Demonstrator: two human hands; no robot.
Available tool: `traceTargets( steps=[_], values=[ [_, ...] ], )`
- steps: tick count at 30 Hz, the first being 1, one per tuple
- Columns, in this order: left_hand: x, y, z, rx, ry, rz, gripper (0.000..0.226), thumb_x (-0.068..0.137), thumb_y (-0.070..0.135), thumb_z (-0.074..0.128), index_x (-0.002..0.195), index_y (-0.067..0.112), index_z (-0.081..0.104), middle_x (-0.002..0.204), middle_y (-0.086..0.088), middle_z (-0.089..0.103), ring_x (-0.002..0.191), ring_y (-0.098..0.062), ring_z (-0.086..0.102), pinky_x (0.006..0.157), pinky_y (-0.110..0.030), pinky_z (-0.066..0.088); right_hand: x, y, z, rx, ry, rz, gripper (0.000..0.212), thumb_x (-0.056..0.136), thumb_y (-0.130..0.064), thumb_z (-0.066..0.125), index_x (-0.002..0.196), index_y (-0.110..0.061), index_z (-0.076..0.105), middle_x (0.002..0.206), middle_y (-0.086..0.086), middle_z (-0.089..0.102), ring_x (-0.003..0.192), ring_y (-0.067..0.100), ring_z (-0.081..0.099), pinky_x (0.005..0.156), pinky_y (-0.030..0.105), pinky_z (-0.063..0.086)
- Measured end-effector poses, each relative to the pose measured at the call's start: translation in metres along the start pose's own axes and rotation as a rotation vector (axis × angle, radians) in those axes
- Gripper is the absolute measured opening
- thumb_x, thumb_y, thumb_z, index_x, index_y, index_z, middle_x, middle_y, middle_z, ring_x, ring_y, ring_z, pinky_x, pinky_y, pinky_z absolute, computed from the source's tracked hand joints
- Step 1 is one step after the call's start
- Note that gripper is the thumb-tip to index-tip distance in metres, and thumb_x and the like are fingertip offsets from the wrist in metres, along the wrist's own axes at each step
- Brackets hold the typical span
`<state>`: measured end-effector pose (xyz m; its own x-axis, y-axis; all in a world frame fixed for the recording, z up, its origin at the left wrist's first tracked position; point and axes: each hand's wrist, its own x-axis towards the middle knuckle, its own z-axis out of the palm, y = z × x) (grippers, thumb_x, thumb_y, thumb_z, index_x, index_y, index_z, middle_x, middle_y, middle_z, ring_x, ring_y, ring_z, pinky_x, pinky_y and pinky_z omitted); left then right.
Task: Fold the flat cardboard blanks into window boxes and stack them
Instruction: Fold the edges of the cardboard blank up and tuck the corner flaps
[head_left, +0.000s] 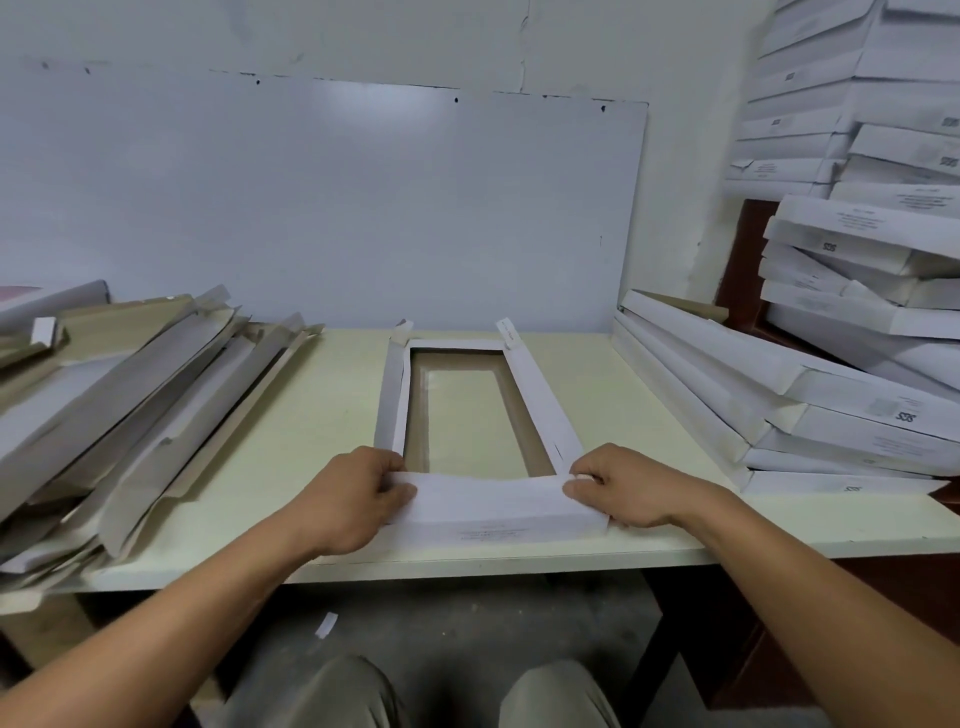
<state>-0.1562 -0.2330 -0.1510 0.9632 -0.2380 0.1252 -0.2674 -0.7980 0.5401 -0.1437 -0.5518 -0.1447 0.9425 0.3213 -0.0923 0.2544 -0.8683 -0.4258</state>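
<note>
I see a pale cream-yellow tabletop (322, 415). The cardboard blank (498, 506) on it is white on its outer face, with a few lines of small grey print on the near flap; through its window cut-out the inner card reads dull tan-brown. The heap of flat blanks (130, 395) to my left mixes grey-white faces with beige-tan undersides. The finished boxes (831, 405) stacked to my right are white with small dark logos and faint grey text blocks. Behind them I make out a dark reddish-brown panel (740, 260). The board (337, 208) against the wall is a plain pale blue-white. My trousers (337, 696) show olive-grey, and the floor (441, 634) is dark grey.
</note>
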Motion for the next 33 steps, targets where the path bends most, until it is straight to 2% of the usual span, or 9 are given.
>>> traceTargets(
  steps=[4, 7, 11, 14, 17, 22, 25, 29, 33],
  values=[
    [0.006, 0.01, 0.007, 0.259, -0.01, -0.075, 0.004, 0.09, 0.032, 0.056, 0.086, 0.031, 0.056, 0.083, 0.009, 0.061, 0.076, -0.018, 0.057, 0.062, -0.029, 0.042, 0.0, -0.004, 0.011, -0.12, 0.084, 0.002, 0.014, 0.094, -0.033, 0.06, 0.107, -0.03, 0.061, 0.095, -0.014, 0.054, 0.091, 0.012, 0.056, 0.082, 0.029, 0.048],
    [0.007, 0.01, 0.017, 0.439, 0.01, -0.081, 0.009, 0.092, 0.032, 0.046, 0.096, 0.029, 0.053, 0.092, 0.005, 0.062, 0.081, -0.02, 0.057, 0.066, -0.031, 0.047, -0.008, -0.014, 0.01, -0.233, 0.245, -0.161, 0.021, 0.089, -0.058, 0.051, 0.094, -0.039, 0.059, 0.094, -0.018, 0.051, 0.095, 0.006, 0.048, 0.079, 0.028, 0.045],
    [0.005, 0.01, 0.022, 0.658, 0.091, 0.042, 0.013, 0.092, 0.028, 0.042, 0.096, 0.027, 0.054, 0.101, 0.003, 0.049, 0.097, -0.022, 0.043, 0.078, -0.035, 0.04, -0.016, -0.027, 0.018, -0.402, 0.006, -0.246, 0.027, 0.088, -0.059, 0.051, 0.08, -0.034, 0.05, 0.084, -0.011, 0.055, 0.09, 0.013, 0.049, 0.08, 0.03, 0.04],
    [-0.004, 0.013, 0.026, 0.519, 0.103, 0.283, 0.02, 0.097, 0.039, 0.039, 0.093, 0.027, 0.054, 0.096, 0.009, 0.049, 0.095, -0.016, 0.047, 0.083, -0.035, 0.034, -0.015, -0.029, 0.026, -0.374, 0.004, -0.276, 0.031, 0.097, -0.035, 0.049, 0.07, -0.025, 0.036, 0.073, -0.004, 0.049, 0.074, 0.022, 0.047, 0.065, 0.023, 0.03],
    [-0.021, 0.023, 0.033, 0.197, -0.082, 0.441, 0.005, 0.091, 0.031, 0.046, 0.094, 0.032, 0.043, 0.092, 0.011, 0.051, 0.086, -0.012, 0.048, 0.078, -0.031, 0.039, -0.015, -0.042, 0.035, -0.257, -0.004, -0.288, 0.033, 0.097, -0.037, 0.052, 0.07, -0.023, 0.04, 0.07, -0.003, 0.048, 0.067, 0.016, 0.044, 0.06, 0.028, 0.031],
    [-0.029, 0.022, 0.045, 0.287, -0.065, 0.499, 0.016, 0.083, 0.014, 0.048, 0.097, 0.022, 0.05, 0.095, 0.003, 0.058, 0.087, -0.02, 0.05, 0.078, -0.037, 0.042, -0.011, -0.067, 0.054, -0.049, -0.029, -0.412, 0.026, 0.092, -0.052, 0.057, 0.083, -0.029, 0.063, 0.077, -0.01, 0.058, 0.074, 0.009, 0.053, 0.069, 0.03, 0.044],
    [-0.03, 0.004, 0.028, 0.348, -0.128, 0.516, 0.019, 0.074, 0.012, 0.044, 0.088, 0.024, 0.046, 0.09, 0.007, 0.054, 0.088, -0.017, 0.049, 0.082, -0.035, 0.039, -0.005, -0.053, 0.042, -0.023, -0.111, -0.407, 0.04, 0.076, -0.064, 0.07, 0.104, -0.035, 0.068, 0.098, -0.02, 0.059, 0.105, 0.002, 0.049, 0.094, 0.026, 0.042],
    [-0.032, -0.027, -0.013, 0.33, -0.294, 0.5, 0.022, 0.067, 0.003, 0.048, 0.077, 0.02, 0.038, 0.084, 0.008, 0.048, 0.089, -0.009, 0.046, 0.088, -0.033, 0.035, 0.014, -0.019, 0.018, -0.171, -0.064, -0.359, 0.045, 0.082, -0.035, 0.072, 0.126, -0.036, 0.06, 0.13, -0.014, 0.052, 0.129, 0.005, 0.035, 0.113, 0.024, 0.021],
    [-0.028, -0.056, -0.053, 0.412, -0.398, 0.416, 0.023, 0.063, 0.006, 0.053, 0.075, 0.025, 0.046, 0.09, 0.016, 0.048, 0.1, 0.002, 0.038, 0.09, -0.037, 0.034, 0.036, 0.001, -0.003, -0.353, -0.014, -0.255, 0.028, 0.09, -0.024, 0.061, 0.117, -0.03, 0.063, 0.116, -0.013, 0.054, 0.114, 0.012, 0.048, 0.102, 0.034, 0.039]
  ],
)
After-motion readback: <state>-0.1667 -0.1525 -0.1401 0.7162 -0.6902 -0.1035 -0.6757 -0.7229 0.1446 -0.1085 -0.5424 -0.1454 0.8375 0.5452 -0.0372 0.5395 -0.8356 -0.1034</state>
